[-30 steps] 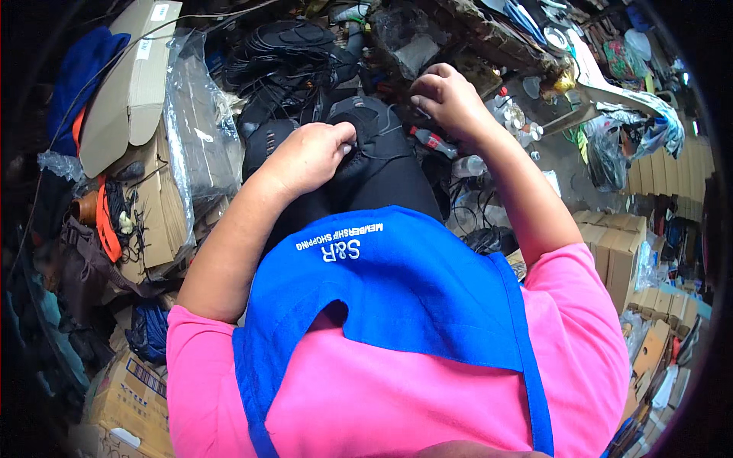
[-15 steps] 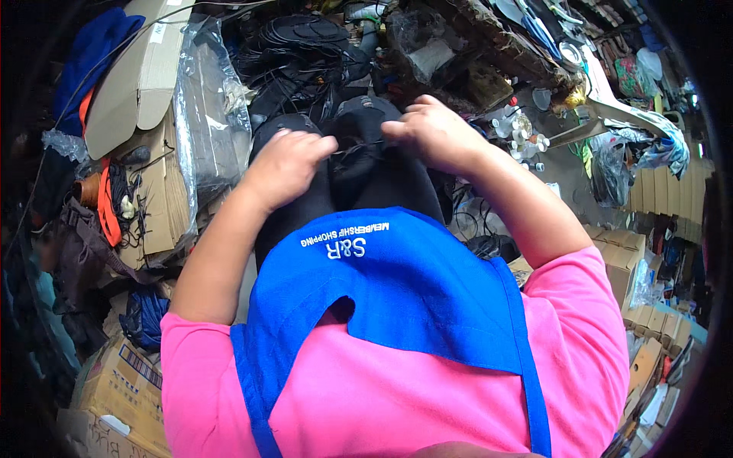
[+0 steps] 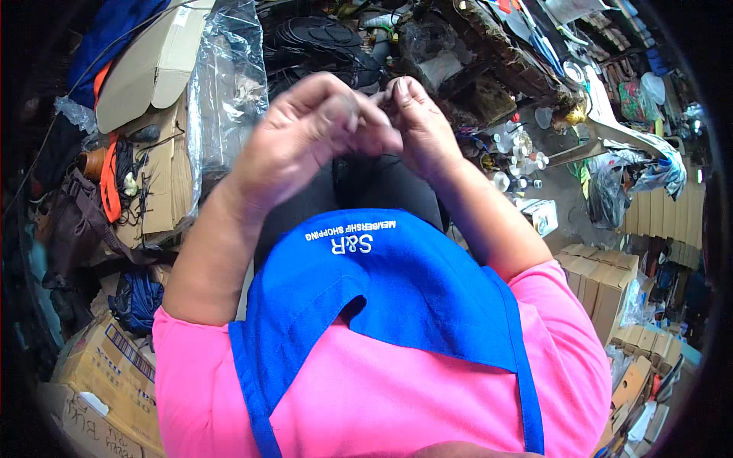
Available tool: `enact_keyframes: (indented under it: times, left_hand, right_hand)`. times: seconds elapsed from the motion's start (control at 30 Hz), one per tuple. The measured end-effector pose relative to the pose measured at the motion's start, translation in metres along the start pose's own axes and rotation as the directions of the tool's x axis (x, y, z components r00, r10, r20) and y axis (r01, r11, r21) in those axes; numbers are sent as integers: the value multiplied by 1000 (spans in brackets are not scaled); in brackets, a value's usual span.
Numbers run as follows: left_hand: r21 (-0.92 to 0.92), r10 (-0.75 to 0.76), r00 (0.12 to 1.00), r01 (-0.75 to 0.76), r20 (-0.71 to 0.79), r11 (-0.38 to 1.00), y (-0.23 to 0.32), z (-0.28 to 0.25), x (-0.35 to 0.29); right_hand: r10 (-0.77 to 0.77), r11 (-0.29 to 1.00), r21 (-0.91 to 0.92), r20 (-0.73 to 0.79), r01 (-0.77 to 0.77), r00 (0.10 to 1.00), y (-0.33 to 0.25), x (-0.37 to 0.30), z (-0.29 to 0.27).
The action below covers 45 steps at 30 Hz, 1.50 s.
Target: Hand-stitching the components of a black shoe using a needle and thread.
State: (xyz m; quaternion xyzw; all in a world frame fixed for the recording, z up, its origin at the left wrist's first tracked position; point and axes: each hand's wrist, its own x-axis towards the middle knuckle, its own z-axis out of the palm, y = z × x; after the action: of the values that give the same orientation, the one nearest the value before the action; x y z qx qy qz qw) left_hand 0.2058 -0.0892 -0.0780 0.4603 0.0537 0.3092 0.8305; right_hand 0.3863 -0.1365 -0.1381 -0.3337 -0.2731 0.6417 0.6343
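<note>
Heaped clutter (image 3: 481,95) crowds around a person in a pink shirt (image 3: 412,401). At far left hang orange straps (image 3: 111,183), above a yellowish carton (image 3: 114,355) and a dark blue plastic bag (image 3: 137,301). Next come a bent cardboard sheet (image 3: 153,72) and clear plastic wrap (image 3: 227,99). Blurred, the left hand (image 3: 305,137) is raised with its fingers curled toward the other hand; whether they pinch anything, I cannot tell. Black coiled cords (image 3: 313,37) lie just beyond these fingers, apparently lower down; whether any strand reaches them is unclear. Below, dark trouser legs (image 3: 389,189) run under a blue apron (image 3: 389,305). Close beside the left fingers, the right hand (image 3: 420,126) points upward, thumb and fingers bent near one another, any held item too indistinct to tell. Farther right stand clear bottles (image 3: 519,153), then brown boxes (image 3: 599,286).
</note>
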Motion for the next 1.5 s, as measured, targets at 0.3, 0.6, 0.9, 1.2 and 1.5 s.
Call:
enact_keyframes:
  times: [0.3,0.6,0.9,1.2,1.5]
  left_hand:
    - [983,15,986,164,-163,-77,25,-78,-82]
    - [297,626,712,702,-319,-647,301,-225,-289]
    - [992,80,993,84,-91,91,8,-61,-27]
    - [972,-410,912,94,2,215,-51,-62,51]
    - [746,-629,776,438,-33,501,-52,-74,52]
  right_hand:
    - [137,268,-957,155,115,978,-39,-53,-59]
    - [-369,-213,-727,-559,-653,742,-137,-223,-292]
    - [142,-34,-981,-194,-191,971,-56,-78,-109]
    - [54,13,-972,236,236,970,-43,-8,-38]
    - [63,225,-947,248,229,967,-25,-17,-44]
